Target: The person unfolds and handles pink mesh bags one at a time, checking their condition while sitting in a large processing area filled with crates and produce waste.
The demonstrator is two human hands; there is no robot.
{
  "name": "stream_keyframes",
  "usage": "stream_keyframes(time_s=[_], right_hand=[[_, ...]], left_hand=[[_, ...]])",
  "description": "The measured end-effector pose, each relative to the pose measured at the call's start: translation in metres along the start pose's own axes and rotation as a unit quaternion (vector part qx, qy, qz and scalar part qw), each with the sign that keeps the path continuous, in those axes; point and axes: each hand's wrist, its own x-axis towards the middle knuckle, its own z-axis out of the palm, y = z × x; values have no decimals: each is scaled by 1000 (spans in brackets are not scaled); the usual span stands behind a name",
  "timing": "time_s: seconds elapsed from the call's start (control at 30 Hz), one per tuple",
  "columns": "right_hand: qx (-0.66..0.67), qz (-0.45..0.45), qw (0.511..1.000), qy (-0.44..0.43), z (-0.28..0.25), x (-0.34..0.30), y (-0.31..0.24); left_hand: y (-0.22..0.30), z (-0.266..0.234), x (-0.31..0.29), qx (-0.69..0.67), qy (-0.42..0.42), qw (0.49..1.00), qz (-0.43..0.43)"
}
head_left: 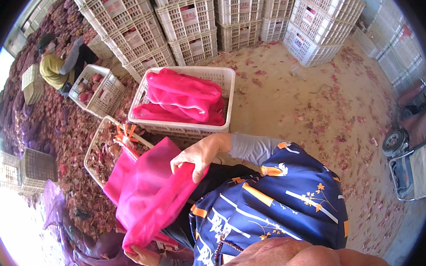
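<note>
A bright pink mesh bag [146, 196] is stretched between my two hands, its folded edge running from one to the other. My right hand [197, 155], in a grey sleeve, grips the edge at the upper end, thumb on top. At the lower end my left hand [145, 256] holds the other end of that edge; part of its fingers is hidden by the mesh. Just beyond, a white plastic crate [230, 93] holds a pile of folded pink mesh bags [184, 98]. Orange strips [125, 133] hang beside the bag, near a pale stick.
A second crate [90, 154] with dry skins stands at the left. Beyond it, a co-worker [55, 69] sits by a crate of red onions [106, 97] and a large onion heap [14, 102]. Stacked crates [190, 26] line the back; a wheeled cart [410, 171] stands right.
</note>
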Motion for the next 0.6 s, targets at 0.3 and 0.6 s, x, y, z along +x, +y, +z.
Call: stream_keyframes(time_s=[0.3, 0.6], right_hand=[[-274, -108, 908, 299, -25, 23, 29], [382, 123, 910, 106, -35, 27, -14]], left_hand=[[14, 3, -2, -150, -132, 964, -172], [25, 6, -18, -515, -220, 818, -130]])
